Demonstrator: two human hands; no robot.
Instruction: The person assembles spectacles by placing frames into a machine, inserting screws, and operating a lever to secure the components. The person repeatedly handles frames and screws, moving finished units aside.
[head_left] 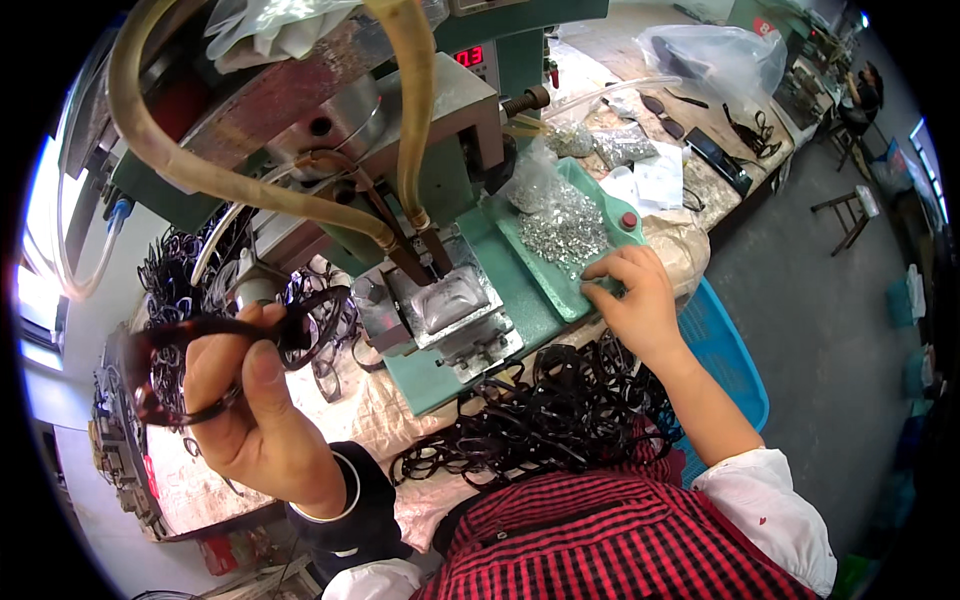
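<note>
My left hand (pixel 255 410) is closed around a dark brown, tortoiseshell-like eyeglass frame (pixel 165 335), raised at the left of the machine. At the green tray (pixel 560 285), my right hand (pixel 635 300) has thumb and forefinger pinched together by the tray's right edge. Whatever sits between those fingertips is too small to make out. Small shiny metal parts (pixel 565 235) lie heaped in the tray, partly spilling from a clear plastic bag (pixel 540 175). Between my hands stands the machine's metal fixture (pixel 450 305), under two tan hoses (pixel 415 120).
A heap of dark eyeglass frames (pixel 550 410) lies against my checked apron, and more frames (pixel 180 260) are piled at the left. A blue basket (pixel 735 350) stands at the right. Bagged metal parts (pixel 620 145) and a black case (pixel 718 162) rest on the back bench.
</note>
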